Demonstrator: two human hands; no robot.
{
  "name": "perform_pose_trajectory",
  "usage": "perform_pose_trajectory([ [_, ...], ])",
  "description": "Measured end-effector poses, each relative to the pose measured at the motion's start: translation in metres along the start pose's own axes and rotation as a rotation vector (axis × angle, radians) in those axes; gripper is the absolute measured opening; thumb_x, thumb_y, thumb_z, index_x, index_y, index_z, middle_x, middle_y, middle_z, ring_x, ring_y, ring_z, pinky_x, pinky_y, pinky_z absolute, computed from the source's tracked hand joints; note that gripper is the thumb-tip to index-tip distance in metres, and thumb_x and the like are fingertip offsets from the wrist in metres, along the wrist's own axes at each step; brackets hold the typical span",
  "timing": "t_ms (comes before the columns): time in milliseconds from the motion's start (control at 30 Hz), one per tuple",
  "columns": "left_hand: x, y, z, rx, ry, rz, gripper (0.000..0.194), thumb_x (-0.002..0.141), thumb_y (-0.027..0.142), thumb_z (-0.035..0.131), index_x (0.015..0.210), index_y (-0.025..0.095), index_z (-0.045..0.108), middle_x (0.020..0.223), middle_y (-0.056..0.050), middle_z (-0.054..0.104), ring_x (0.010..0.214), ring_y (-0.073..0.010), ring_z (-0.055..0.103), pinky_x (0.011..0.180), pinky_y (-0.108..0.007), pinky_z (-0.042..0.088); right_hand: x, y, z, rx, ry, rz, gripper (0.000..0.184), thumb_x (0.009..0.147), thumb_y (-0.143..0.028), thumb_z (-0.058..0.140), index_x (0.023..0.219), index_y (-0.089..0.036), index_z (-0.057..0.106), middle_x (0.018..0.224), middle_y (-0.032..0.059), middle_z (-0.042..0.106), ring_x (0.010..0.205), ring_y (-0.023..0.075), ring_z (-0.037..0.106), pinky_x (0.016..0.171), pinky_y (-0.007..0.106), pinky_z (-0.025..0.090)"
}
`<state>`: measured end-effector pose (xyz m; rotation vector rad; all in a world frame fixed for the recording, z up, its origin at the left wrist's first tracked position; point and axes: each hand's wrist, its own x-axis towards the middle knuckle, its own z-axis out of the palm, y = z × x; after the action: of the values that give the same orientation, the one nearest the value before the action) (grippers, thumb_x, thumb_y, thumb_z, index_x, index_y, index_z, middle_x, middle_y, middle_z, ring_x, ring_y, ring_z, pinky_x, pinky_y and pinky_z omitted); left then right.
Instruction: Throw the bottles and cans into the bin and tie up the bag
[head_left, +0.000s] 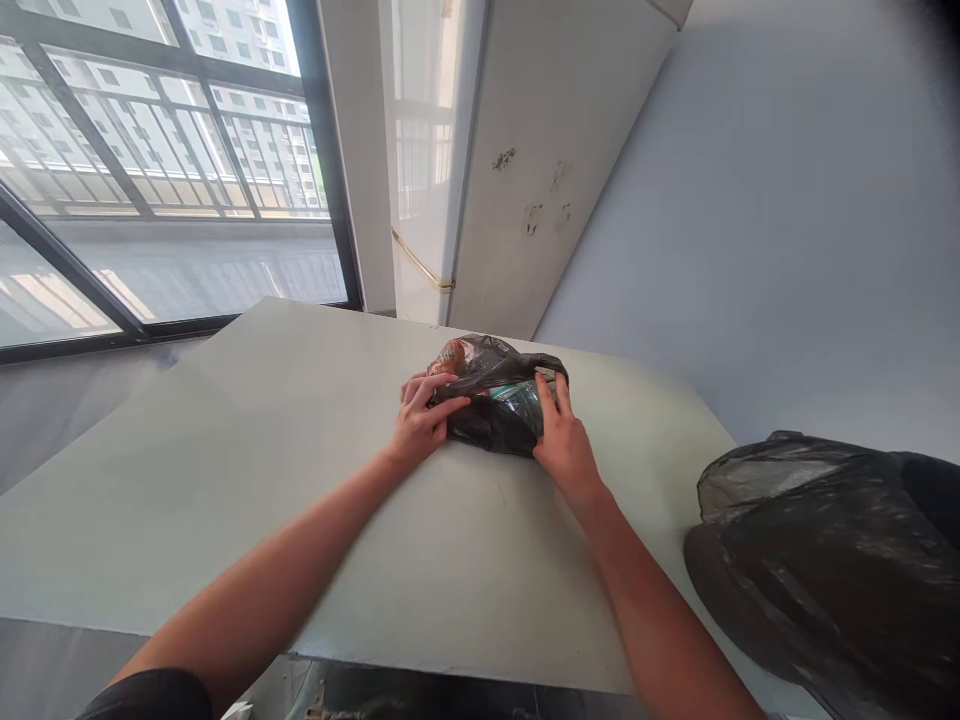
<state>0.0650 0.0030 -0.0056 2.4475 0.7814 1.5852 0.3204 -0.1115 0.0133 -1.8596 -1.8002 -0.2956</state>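
Note:
A small black plastic bag (pixel 487 433) lies on the white table, its mouth spread partly apart. My left hand (pixel 424 415) grips the bag's left side, thumb along the rim and fingers over the edge. On the right, my right hand (pixel 566 440) holds the bag's other edge, two fingers stretched up to the rim. Inside the bag, a clear wrapped item with a green stripe (pixel 517 400) shows through the opening. Something red and orange (pixel 454 357) shows at the back left through shiny film; I cannot make out its kind.
The white table (pixel 225 480) stretches out on both sides. A bigger black plastic bag (pixel 840 560) covers a dark rounded object at the right edge. Behind the table stand a pale cabinet or fridge (pixel 525 180), a blue-grey wall (pixel 750 220) and a dark-framed glass door (pixel 202 180).

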Motion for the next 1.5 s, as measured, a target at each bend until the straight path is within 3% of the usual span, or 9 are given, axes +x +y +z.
perform_pose_trajectory([
  [133,0.001,-0.004,0.003,0.023,-0.073,-0.014,0.033,0.082,0.008,0.057,0.082,0.030,0.082,0.128,-0.006,0.074,0.118,-0.0306,0.062,0.112,-0.061,0.044,0.000,0.000,0.000,-0.081,-0.086,-0.056,0.107,0.065,0.005,0.055,0.165,-0.027,0.034,0.164,0.0218,0.036,0.121,0.0414,0.062,0.079,0.049,0.058],
  [333,0.000,0.000,0.005,0.027,-0.063,0.065,0.025,0.079,0.008,0.059,0.073,0.026,0.076,0.124,-0.006,0.075,0.113,-0.0294,0.063,0.110,-0.057,0.046,0.005,-0.013,-0.011,-0.135,-0.217,-0.363,0.087,0.074,0.009,0.059,0.151,-0.032,0.058,0.155,0.0171,0.046,0.120,0.0382,0.054,0.090,0.053,0.053],
  [433,-0.001,0.005,0.003,0.011,-0.163,0.083,0.040,0.079,0.008,0.058,0.105,0.029,0.080,0.132,-0.005,0.075,0.116,-0.0293,0.063,0.116,-0.057,0.042,0.006,-0.018,-0.013,-0.098,-0.237,-0.478,0.070,0.083,-0.002,0.066,0.147,-0.029,0.062,0.159,0.0171,0.045,0.120,0.0382,0.052,0.092,0.056,0.051],
  [533,0.000,0.011,0.000,-0.016,-0.314,0.144,0.061,0.079,0.008,0.056,0.133,0.031,0.071,0.129,-0.004,0.077,0.114,-0.0284,0.064,0.117,-0.056,0.038,0.006,-0.020,-0.012,-0.039,-0.257,-0.530,0.065,0.086,-0.007,0.067,0.147,-0.027,0.061,0.161,0.0155,0.046,0.126,0.0380,0.050,0.097,0.057,0.049],
  [800,0.003,0.016,-0.003,-0.038,-0.285,0.276,0.033,0.083,0.007,0.056,0.105,0.023,0.074,0.094,-0.004,0.079,0.089,-0.0234,0.060,0.097,-0.049,0.042,0.004,-0.025,-0.011,-0.055,-0.256,-0.643,0.061,0.087,0.000,0.055,0.142,-0.025,0.065,0.167,0.0095,0.044,0.139,0.0360,0.046,0.108,0.058,0.044],
  [1000,0.001,0.016,-0.001,-0.015,-0.317,0.231,0.029,0.091,0.012,0.054,0.114,0.019,0.070,0.079,-0.003,0.070,0.081,-0.0213,0.058,0.083,-0.041,0.041,0.006,-0.020,-0.024,0.086,-0.289,-0.594,0.070,0.085,-0.015,0.067,0.153,-0.026,0.057,0.169,0.0089,0.040,0.142,0.0371,0.044,0.113,0.058,0.043],
  [1167,-0.002,0.015,0.001,-0.004,-0.336,0.201,0.031,0.097,0.018,0.052,0.123,0.019,0.068,0.077,-0.002,0.062,0.078,-0.0198,0.059,0.086,-0.041,0.041,0.007,-0.013,-0.026,0.215,-0.237,-0.536,0.066,0.091,-0.031,0.070,0.154,-0.028,0.054,0.165,0.0107,0.045,0.142,0.0357,0.047,0.118,0.058,0.041],
  [1333,-0.002,0.014,0.002,-0.002,-0.382,0.155,0.038,0.098,0.021,0.054,0.135,0.020,0.063,0.085,-0.004,0.067,0.087,-0.0219,0.061,0.093,-0.043,0.040,0.009,-0.009,-0.022,0.412,0.011,-0.386,0.056,0.094,-0.043,0.073,0.145,-0.025,0.060,0.141,0.0146,0.060,0.129,0.0333,0.060,0.111,0.054,0.049],
  [1500,-0.001,0.015,0.001,0.007,-0.320,0.156,0.059,0.096,0.044,0.069,0.148,0.021,0.056,0.115,-0.011,0.072,0.107,-0.0280,0.061,0.104,-0.048,0.041,0.003,-0.016,-0.020,0.670,0.232,-0.196,0.068,0.091,-0.075,0.066,0.135,-0.022,0.068,0.123,0.0137,0.061,0.113,0.0322,0.065,0.099,0.050,0.056],
])
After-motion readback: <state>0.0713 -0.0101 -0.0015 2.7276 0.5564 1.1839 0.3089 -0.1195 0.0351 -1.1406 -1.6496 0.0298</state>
